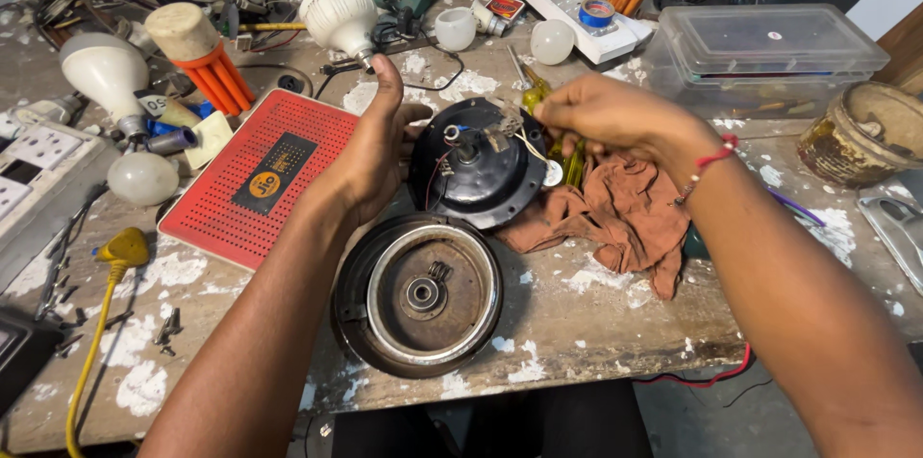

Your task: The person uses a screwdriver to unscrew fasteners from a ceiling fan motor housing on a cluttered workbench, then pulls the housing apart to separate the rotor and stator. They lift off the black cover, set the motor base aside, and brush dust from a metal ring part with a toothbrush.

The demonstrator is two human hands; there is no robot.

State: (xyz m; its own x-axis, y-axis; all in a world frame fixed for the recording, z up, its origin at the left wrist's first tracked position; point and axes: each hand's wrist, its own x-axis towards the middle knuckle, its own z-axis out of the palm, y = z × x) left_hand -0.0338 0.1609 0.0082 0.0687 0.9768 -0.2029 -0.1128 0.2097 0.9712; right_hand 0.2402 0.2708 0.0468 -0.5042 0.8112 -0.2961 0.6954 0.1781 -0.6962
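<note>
Steadying black motor cover (478, 170) at mid-surface: left hand (370, 155) cups its left rim, fingers spread; right hand (601, 117) pinches wire (532, 147) at hub. Advisable: firm brace, gentle pull, avoid snapping lead.

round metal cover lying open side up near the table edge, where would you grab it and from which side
Probably by the outer rim of the round metal cover, from the near table edge. It lies flat and dished upward, so the raised rim offers a lip to pinch. The left hand and black motor housing crowd its far side.
</note>
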